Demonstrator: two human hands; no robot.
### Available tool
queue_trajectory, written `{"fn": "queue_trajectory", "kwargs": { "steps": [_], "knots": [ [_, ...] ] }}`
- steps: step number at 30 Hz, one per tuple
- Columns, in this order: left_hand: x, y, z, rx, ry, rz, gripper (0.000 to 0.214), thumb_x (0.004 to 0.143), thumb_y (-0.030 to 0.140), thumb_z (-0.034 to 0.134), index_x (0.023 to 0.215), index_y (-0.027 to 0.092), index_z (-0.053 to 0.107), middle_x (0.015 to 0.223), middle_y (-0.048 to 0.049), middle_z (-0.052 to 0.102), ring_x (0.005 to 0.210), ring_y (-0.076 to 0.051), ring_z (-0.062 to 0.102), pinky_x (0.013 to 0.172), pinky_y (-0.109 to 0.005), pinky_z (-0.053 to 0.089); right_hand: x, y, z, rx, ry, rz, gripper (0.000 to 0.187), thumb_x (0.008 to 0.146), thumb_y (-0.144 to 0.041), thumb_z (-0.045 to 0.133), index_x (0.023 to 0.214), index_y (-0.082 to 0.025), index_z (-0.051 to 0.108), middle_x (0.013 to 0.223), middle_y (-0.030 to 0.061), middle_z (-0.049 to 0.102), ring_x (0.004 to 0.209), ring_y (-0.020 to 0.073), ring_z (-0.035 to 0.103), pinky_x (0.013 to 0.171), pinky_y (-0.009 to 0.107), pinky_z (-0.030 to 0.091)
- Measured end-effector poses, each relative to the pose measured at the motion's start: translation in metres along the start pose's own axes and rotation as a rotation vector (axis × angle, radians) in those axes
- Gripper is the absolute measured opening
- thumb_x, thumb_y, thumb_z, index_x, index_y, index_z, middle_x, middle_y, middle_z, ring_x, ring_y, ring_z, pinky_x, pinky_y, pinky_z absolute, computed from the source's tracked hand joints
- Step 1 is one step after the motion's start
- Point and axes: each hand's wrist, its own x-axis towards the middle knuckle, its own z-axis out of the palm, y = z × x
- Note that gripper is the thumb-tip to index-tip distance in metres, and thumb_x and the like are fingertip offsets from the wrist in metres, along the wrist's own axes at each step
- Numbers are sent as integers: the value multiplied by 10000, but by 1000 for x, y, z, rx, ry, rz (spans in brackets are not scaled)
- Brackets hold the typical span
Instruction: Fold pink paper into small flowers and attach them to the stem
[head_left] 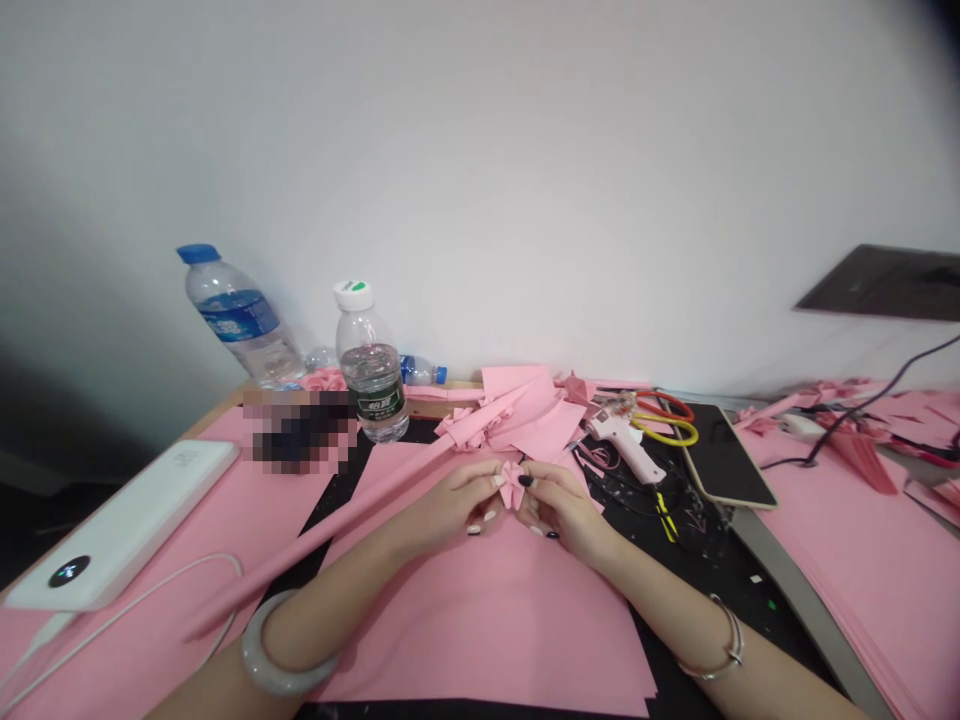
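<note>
A small piece of folded pink paper [511, 486], shaped like a little flower, is held between my two hands above a stack of pink paper sheets [480, 620]. My left hand [469, 500] pinches its left side with thumb and fingers. On the other side my right hand [556, 502] grips it, the dark-nailed thumb resting on the front. Just behind the hands lies a heap of folded and crumpled pink paper [525, 415]. A long rolled pink paper stick [352, 515] slants from that heap toward the lower left, passing behind my left forearm.
At the back left stand a white-capped water bottle [373, 390] and a blue-capped bottle [244, 318] leaning on the wall. A white power bank [127, 520] lies left. To the right are a glue gun [626, 440], yellow-handled scissors [666, 432], a tablet [724, 455] and more pink sheets [877, 540].
</note>
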Motion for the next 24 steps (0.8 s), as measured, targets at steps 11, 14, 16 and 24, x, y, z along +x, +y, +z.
{"fn": "queue_trajectory", "kwargs": {
  "steps": [11,14,16,24],
  "knots": [
    [3,-9,1,301,79,120,239,967,277,405,738,218,435,626,43,423,516,-112,356,485,-258,297,2,-2,3,-166,9,-49,512,839,-668,612,691,-195,484,452,-95,411,390,56,270,401,205,173],
    [3,-11,-1,260,68,85,241,978,279,380,757,211,446,613,46,430,513,-107,378,494,-246,308,4,-2,0,-119,-27,-44,510,825,-664,638,707,-190,492,450,-101,414,381,49,267,396,198,175],
    [3,-13,-2,246,69,71,231,975,279,377,769,210,454,592,51,434,499,-107,389,490,-243,311,5,-2,-1,-115,-46,-20,508,822,-661,646,722,-180,515,446,-94,439,369,46,275,389,197,174],
    [3,-10,0,228,80,87,222,963,304,367,779,220,459,560,51,457,498,-115,417,504,-247,327,6,-1,-5,-98,-119,51,539,815,-678,639,700,-154,574,434,-62,492,332,44,302,359,196,166]
  ]
}}
